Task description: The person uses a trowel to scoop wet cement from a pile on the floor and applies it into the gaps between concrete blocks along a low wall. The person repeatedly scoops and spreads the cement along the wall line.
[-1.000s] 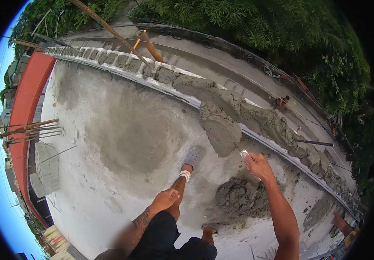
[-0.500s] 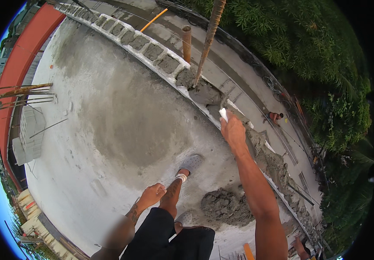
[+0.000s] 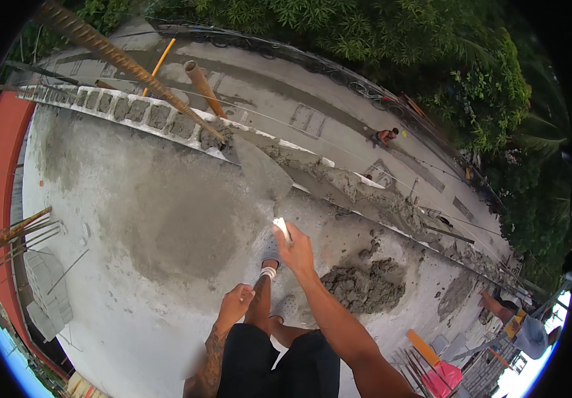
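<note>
My right hand (image 3: pixel 294 249) grips the white handle of a trowel (image 3: pixel 259 171). Its grey, mortar-smeared blade points away from me and overlaps the near edge of a row of hollow blocks (image 3: pixel 160 116) whose cells hold mortar. Just past the blade's tip, a rusty ribbed steel bar (image 3: pixel 136 66) rises out of the wall. Wet mortar (image 3: pixel 339 182) lies thickly along the wall top to the right of the blade. My left hand (image 3: pixel 236 302) hangs near my left knee, its fingers curled in, with nothing visible in them. A mortar heap (image 3: pixel 369 285) rests on the slab right of my feet.
Beyond the wall runs a lower concrete road, with a person (image 3: pixel 385 136) down there and a rusty pipe (image 3: pixel 205 88) upright outside. Another person (image 3: pixel 528 331) is at the far right. Grey blocks (image 3: pixel 48 292) and protruding steel bars (image 3: pixel 17 239) are at left. A pink object (image 3: pixel 442 378) lies lower right.
My right hand has drawn the trowel back toward me and left, bringing its blade off the wall top to the near edge. The view has turned. My left hand stays curled.
</note>
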Demonstrator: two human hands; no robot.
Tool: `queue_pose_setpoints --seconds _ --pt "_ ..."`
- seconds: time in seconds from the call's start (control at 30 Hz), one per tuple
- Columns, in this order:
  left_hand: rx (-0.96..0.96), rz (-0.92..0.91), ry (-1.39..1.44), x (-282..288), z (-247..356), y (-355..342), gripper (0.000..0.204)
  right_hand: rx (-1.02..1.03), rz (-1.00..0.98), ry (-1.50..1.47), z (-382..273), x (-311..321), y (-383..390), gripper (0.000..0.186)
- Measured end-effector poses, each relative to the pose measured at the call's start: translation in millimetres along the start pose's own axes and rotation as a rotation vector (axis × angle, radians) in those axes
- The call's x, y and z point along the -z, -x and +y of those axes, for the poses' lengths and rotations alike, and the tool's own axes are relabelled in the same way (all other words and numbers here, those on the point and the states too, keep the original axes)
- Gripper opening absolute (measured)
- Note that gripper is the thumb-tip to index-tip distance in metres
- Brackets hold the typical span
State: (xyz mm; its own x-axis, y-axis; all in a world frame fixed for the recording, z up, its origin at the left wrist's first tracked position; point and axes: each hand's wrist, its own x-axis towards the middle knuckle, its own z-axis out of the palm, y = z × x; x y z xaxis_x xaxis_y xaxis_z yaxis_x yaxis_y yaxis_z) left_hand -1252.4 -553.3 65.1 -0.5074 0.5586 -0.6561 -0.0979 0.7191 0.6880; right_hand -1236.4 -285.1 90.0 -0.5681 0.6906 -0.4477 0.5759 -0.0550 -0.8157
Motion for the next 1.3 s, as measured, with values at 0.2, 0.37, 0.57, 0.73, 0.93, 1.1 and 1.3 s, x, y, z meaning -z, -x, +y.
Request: queue_pose_setpoints --seconds 0.2,0.37,0.57,0.73,0.93,1.1,1.3 --pt "-0.04 -0.189 -0.133 -22 32 -8 0.023 -0.306 0.017 -0.064 54 18 6 0.039" --pt "-0.146 -0.375 -0.413 -65 31 -1 0.022 -0.305 0.202 -0.195 132 110 160 0.039" --pt "-0.215 -0.683 -0.58 -195 24 39 0.026 -0.825 0.727 -0.454 360 140 387 0.042" --pt "-0.261 -0.89 -0.714 -287 -24 102 0.028 -1.212 1.132 -0.811 513 145 512 0.041" --pt "-0.303 -1.229 -0.966 -322 -47 153 0.027 -1.105 1.131 -0.097 532 186 575 0.032" --pt "-0.432 -1.352 -1.042 -350 -7 150 0.032 -1.423 0.829 -0.147 508 210 621 0.038" --pt "-0.279 -1.181 -1.2 -420 6 118 0.035 -1.296 0.832 -0.144 592 298 643 0.038"
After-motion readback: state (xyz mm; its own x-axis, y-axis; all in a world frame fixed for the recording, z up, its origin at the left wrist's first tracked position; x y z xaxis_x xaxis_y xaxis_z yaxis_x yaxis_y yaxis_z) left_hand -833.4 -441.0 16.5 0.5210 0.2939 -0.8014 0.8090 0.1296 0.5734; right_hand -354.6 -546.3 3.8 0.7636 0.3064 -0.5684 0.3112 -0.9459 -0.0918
